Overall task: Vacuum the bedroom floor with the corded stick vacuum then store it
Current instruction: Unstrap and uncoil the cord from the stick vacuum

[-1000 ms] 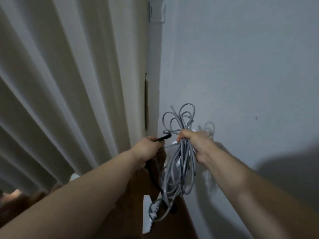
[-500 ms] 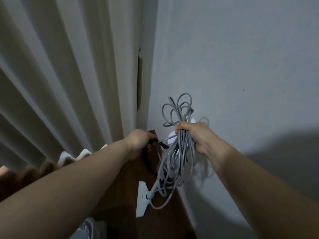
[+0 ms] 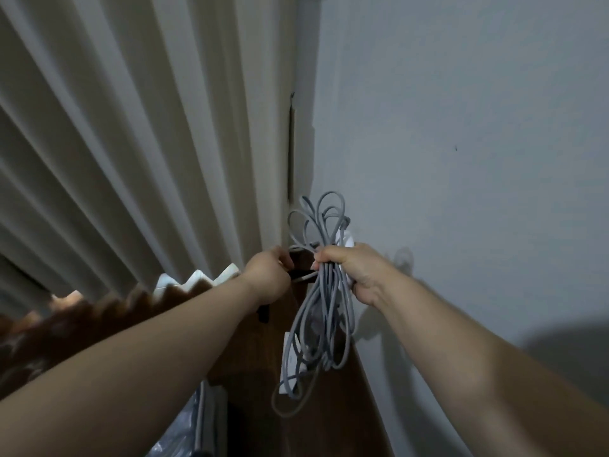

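My right hand (image 3: pixel 354 270) grips a bundle of grey vacuum cord (image 3: pixel 321 311), coiled in several loops that stick up above my fist and hang down below it. Just to its left, my left hand (image 3: pixel 268 275) pinches a black strap (image 3: pixel 298 275) with a pale tip that runs toward the bundle. A white part of the vacuum (image 3: pixel 347 237) shows behind my right hand, against the wall. Most of the vacuum is hidden.
Cream curtains (image 3: pixel 148 143) fill the left side and a pale grey wall (image 3: pixel 461 143) the right, meeting in a corner. Below lies dark wooden floor (image 3: pixel 329 423) with a white flat object (image 3: pixel 288 364) on it. A translucent bag or bin (image 3: pixel 184 430) sits at the bottom.
Both hands have stayed at the cord bundle. The black strap end pointed toward the bundle a second ago; my left hand now holds it lower and closer. The view has shifted slightly.
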